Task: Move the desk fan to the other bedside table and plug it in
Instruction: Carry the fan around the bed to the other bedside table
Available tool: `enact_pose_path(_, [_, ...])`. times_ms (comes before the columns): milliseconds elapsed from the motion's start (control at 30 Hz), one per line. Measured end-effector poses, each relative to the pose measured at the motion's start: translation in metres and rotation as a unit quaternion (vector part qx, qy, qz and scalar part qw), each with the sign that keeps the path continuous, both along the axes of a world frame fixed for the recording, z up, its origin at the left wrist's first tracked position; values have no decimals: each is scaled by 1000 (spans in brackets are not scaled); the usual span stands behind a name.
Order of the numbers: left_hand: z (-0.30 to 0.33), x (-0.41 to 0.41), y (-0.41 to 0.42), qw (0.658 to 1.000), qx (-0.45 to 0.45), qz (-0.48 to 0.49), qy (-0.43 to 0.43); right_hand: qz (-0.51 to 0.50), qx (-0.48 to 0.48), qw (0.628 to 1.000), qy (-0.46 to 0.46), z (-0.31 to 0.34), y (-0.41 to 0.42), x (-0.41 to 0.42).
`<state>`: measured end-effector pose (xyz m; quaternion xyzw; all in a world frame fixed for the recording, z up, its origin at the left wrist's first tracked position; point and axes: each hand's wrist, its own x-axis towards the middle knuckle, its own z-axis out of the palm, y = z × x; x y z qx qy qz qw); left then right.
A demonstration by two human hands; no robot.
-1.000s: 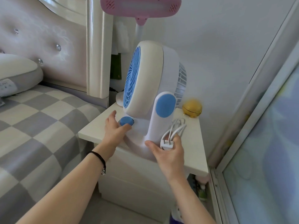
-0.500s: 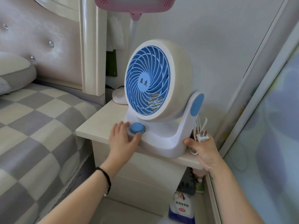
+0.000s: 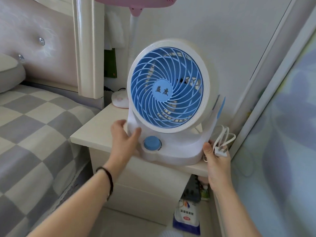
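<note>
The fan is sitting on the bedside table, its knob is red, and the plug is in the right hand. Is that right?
Not quite: the knob is blue, not red, as the head view shows. The rest holds: the fan sits on the bedside table, and the right hand holds the plug with its bunched cord.

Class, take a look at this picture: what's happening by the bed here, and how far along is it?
A person is setting a white and blue desk fan on a white bedside table next to the bed. The left hand grips the fan's left support, and the right hand steadies the base while holding the coiled cord with its plug. The fan faces the camera and its base rests on the tabletop. The plug is in the hand, so it is not yet plugged in.
</note>
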<state>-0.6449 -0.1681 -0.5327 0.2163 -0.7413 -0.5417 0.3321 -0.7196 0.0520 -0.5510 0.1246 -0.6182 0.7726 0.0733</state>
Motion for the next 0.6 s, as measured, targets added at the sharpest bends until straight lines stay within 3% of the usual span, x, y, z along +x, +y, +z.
enact_pose_path(100, [6, -23, -28, 990, -28, -53, -126, -2, 20, 1000, 4, 1, -1, 5])
enact_pose_path(167, [6, -31, -29, 981, -68, -84, -161, 18, 59, 998, -2, -2, -2, 8])
enact_pose_path(300, [6, -29, -27, 984, -75, -84, -135, 28, 106, 993, -51, -10, 0, 9])
enact_pose_path(600, [2, -9, -18, 985, -104, -98, -96, 45, 10, 992, -121, 0, 5, -1])
